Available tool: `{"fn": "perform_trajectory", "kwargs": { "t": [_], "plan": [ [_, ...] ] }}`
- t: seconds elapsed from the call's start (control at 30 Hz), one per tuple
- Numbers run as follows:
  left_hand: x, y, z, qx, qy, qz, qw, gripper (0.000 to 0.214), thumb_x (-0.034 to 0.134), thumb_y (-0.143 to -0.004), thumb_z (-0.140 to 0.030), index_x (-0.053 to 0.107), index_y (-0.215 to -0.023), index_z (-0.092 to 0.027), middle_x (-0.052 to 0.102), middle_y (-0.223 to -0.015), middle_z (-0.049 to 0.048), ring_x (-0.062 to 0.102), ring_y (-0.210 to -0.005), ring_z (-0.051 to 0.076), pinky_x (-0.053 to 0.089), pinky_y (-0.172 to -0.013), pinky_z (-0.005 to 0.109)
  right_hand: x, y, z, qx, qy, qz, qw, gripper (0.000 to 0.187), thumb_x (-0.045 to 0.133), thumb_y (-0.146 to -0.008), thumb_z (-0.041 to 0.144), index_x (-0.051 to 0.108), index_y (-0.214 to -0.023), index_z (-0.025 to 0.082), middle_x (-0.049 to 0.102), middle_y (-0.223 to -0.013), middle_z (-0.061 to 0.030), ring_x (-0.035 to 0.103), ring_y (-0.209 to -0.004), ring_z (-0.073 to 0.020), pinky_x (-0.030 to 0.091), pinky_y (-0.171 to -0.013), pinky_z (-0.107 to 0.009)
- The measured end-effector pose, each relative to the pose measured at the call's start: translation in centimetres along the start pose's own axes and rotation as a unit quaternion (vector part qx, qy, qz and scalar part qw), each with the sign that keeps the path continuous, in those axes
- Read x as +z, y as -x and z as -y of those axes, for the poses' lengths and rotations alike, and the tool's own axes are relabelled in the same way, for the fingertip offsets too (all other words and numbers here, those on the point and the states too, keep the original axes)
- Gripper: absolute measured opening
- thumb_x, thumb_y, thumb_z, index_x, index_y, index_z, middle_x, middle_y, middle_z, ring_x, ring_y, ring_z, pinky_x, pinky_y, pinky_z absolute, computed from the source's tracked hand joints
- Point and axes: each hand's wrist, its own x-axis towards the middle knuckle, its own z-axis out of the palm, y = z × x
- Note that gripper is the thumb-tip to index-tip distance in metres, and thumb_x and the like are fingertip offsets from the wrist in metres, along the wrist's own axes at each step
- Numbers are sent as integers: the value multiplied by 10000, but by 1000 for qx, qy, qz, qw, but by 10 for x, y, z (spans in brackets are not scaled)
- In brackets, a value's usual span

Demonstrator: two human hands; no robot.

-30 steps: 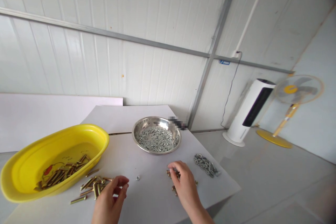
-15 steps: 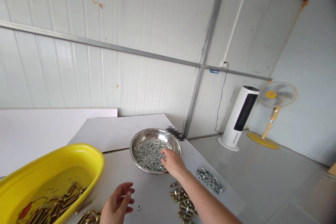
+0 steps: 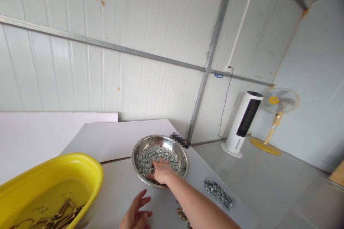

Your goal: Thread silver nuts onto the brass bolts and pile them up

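Note:
A steel bowl [image 3: 136,147] with many small metal nuts [image 3: 166,154] stands on the white table. Inside it, my right hand [image 3: 161,171] reaches down with spread fingers touching the nuts; I see nothing gripped. My left hand [image 3: 137,213] is just in front of the bowl, above the tabletop, its fingers apart and nothing in them. Brass-coloured bolts [image 3: 182,215] lie under my right forearm, mostly hidden by it. To the right of that arm is a loose pile of nuts [image 3: 219,192].
A yellow tub [image 3: 90,166] holding long brass-coloured bolts [image 3: 63,216] stands at the left. A blurred-out dark object [image 3: 180,139] sits at the bowl's far right rim. Beyond the table's right edge are a white tower unit [image 3: 243,125] and a yellow fan [image 3: 274,125] on the floor.
My right hand has moved left and deeper into the bowl, its fingers spreading. My left hand has shifted right, toward the bowl. The view has tilted slightly.

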Motion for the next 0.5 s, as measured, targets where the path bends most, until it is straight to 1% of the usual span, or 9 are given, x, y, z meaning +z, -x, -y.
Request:
{"fn": "perform_trajectory", "kwargs": {
  "t": [0.1, 0.17, 0.23, 0.37, 0.5],
  "plan": [
    [1, -1, 4, 34, 36, 35, 998, 753, 690, -626, -329, 501, -1346, -220, 490, -1459, 225, 653, -1074, 340, 572, -692, 372, -2, 5, 5, -21, 9, 13, 1000, 307, 604, -966, 302, 580, -1246, 178, 594, -1280, -94, 628, -1069, -249, 542, -892, -458],
    [2, -1, 3, 50, 58, 57, 995, 750, 668, -630, -293, 510, -1361, -235, 434, -1515, 201, 577, -1210, 374, 567, -749, 397, -5, 8, 8, -34, 15, 25, 999, 292, 600, -969, 301, 587, -1233, 178, 605, -1260, -91, 638, -1045, -239, 550, -877, -443],
    [5, 0, 0, 56, 75, 71, 993, 739, 664, -642, -279, 525, -1367, -254, 426, -1530, 174, 509, -1295, 385, 558, -802, 416, -7, 9, 11, -47, 18, 35, 998, 287, 596, -971, 301, 589, -1230, 180, 607, -1256, -91, 639, -1039, -236, 552, -874, -439],
    [8, 3, -6, 56, 120, 77, 988, 702, 705, -675, -275, 552, -1360, -272, 453, -1521, 160, 434, -1364, 395, 538, -865, 454, -7, 9, 12, -67, -1, 63, 996, 283, 596, -971, 300, 590, -1228, 180, 611, -1250, -90, 642, -1032, -233, 555, -868, -434],
    [9, 3, -4, 37, 184, 91, 978, 670, 750, -706, -296, 567, -1351, -297, 444, -1533, 151, 424, -1371, 397, 519, -892, 484, -4, 9, 12, -80, -28, 85, 993, 283, 598, -970, 301, 591, -1226, 177, 614, -1242, -88, 645, -1026, -232, 557, -862, -431]
  ]
}}
